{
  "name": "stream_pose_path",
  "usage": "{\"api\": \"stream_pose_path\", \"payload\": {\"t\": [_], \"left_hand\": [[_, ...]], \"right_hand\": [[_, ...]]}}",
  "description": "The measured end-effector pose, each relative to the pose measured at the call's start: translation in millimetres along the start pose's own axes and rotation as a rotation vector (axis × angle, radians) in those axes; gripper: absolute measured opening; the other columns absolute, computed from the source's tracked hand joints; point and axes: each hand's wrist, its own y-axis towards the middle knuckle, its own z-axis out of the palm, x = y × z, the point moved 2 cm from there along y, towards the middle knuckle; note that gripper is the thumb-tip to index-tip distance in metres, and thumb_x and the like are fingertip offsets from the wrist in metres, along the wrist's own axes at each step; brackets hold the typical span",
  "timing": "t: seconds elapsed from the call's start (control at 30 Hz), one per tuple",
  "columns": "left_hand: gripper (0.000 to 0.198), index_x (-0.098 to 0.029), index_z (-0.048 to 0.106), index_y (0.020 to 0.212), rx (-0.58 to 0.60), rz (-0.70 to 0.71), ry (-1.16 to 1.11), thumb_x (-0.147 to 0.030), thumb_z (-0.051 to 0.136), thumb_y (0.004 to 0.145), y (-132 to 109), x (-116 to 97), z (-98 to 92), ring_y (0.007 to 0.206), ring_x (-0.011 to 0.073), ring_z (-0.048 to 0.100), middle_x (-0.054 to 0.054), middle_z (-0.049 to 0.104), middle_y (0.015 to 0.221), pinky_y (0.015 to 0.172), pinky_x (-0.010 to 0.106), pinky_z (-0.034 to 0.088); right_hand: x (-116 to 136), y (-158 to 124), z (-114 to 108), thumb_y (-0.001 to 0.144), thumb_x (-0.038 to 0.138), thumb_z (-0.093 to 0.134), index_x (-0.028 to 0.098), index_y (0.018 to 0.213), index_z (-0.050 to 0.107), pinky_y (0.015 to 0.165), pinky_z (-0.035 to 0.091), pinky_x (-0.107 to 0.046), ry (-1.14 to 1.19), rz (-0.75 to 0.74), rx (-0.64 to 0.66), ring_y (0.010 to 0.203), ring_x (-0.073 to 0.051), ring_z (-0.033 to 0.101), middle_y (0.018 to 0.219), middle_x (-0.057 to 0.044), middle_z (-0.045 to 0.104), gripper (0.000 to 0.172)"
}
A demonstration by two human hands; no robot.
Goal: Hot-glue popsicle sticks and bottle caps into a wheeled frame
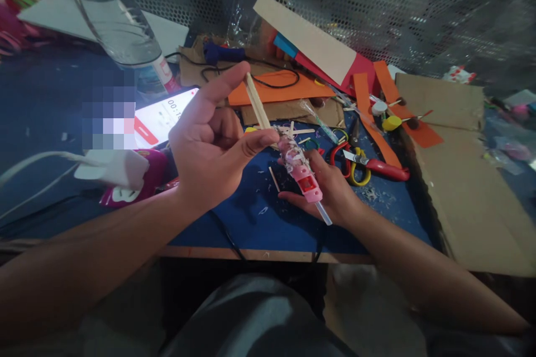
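While one hand [209, 148] holds two sticks [258, 101], the other [337, 192] holds one glue gun [299, 171].

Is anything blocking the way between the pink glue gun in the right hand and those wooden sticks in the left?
Nothing visible does. The wooden sticks reach down toward the front of the pink glue gun, the left thumb close beside; whether they touch is unclear.

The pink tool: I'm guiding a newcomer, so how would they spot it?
Start at the blue table and find the right hand above it. The pink tool is in that hand, a translucent rod poking from its near end. Unlike the red-handled knife, its body is pink.
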Motion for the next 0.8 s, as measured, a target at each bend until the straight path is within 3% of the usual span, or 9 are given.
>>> {"api": "stream_pose_path", "payload": {"t": [0.27, 0.6, 0.8], "left_hand": [[0.076, -0.029, 0.076, 0.138, 0.035, 0.015, 0.005, -0.066, 0.096, 0.075, -0.9, 9.7, -3.4, 0.046, 0.0051, 0.027, -0.010, 0.036, 0.056, 0.041, 0.024, 0.020], [0.077, -0.028, 0.075, 0.137, 0.037, 0.007, -0.001, -0.066, 0.096, 0.073, -1.3, 9.9, -2.7, 0.046, 0.0044, 0.027, -0.012, 0.033, 0.057, 0.042, 0.023, 0.020], [0.074, -0.029, 0.075, 0.138, 0.042, -0.005, 0.023, -0.064, 0.096, 0.076, -1.5, 9.3, -3.6, 0.046, 0.0050, 0.027, -0.011, 0.033, 0.057, 0.041, 0.024, 0.017]], "right_hand": [[4.2, 10.1, -5.6, 0.094, 0.034, 0.076, 0.023, 0.123, 0.049, 0.071, 0.058, -0.036, 0.023, -0.279, 0.108, 0.086, -0.024, 0.071, 0.102, -0.006, 0.069, 0.040], [2.9, 15.6, -4.8, 0.093, 0.028, 0.074, 0.024, 0.119, 0.046, 0.067, 0.054, -0.032, 0.026, -0.258, 0.142, 0.083, -0.022, 0.069, 0.100, -0.005, 0.068, 0.038], [-0.8, 17.4, -3.3, 0.093, 0.034, 0.076, 0.023, 0.121, 0.051, 0.066, 0.054, -0.033, 0.040, -0.229, 0.158, 0.080, -0.022, 0.071, 0.099, -0.006, 0.072, 0.039]]}}
